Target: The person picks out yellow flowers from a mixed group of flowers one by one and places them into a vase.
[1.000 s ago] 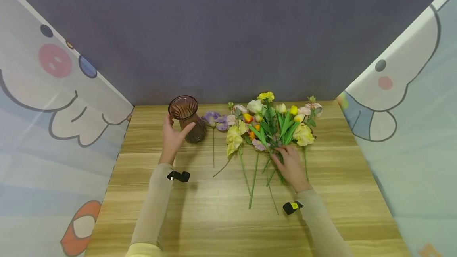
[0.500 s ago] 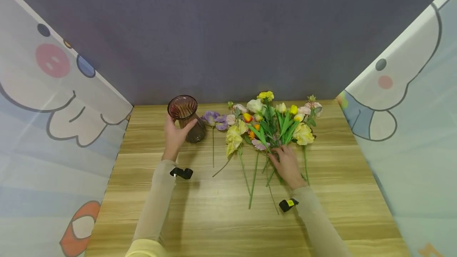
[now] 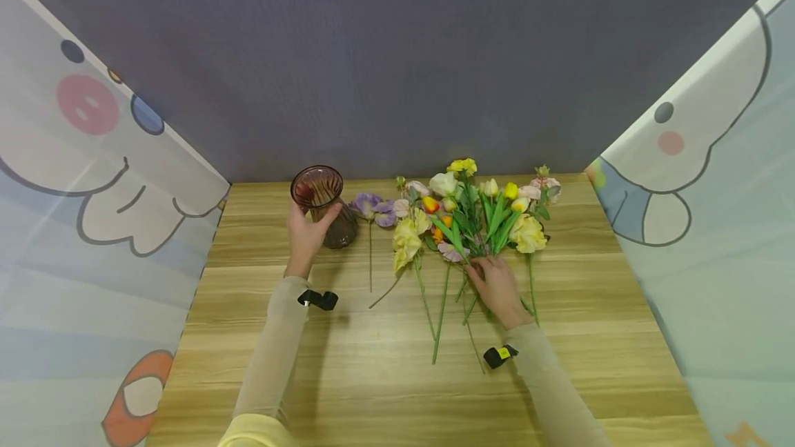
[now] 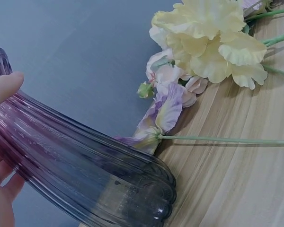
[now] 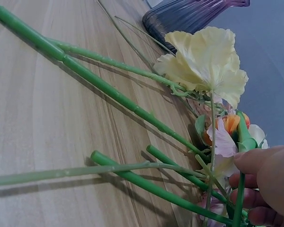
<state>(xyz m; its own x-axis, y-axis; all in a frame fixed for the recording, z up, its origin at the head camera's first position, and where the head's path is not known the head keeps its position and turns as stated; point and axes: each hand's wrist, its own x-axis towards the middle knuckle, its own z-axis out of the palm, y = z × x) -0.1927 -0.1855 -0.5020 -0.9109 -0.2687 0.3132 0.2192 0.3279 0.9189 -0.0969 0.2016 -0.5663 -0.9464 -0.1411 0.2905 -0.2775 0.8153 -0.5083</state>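
- The vase [image 3: 324,205] is ribbed, purple-tinted glass, see-through and glossy, with highlights along its ridges [image 4: 90,179].
- The table [image 3: 385,392] has a light wood-grain top, smooth with a low sheen.
- The flowers [image 3: 472,216] look artificial: the pale yellow petals [image 5: 206,64] are thin, matt and cloth-like with crinkled edges.
- Their thick green stems [image 5: 109,92] look like smooth plastic, slightly shiny.
- The back wall [image 3: 397,54] is matt grey-purple with a fine, fabric-like texture.
- The sleeves [image 3: 273,357] are soft, matt beige cloth.
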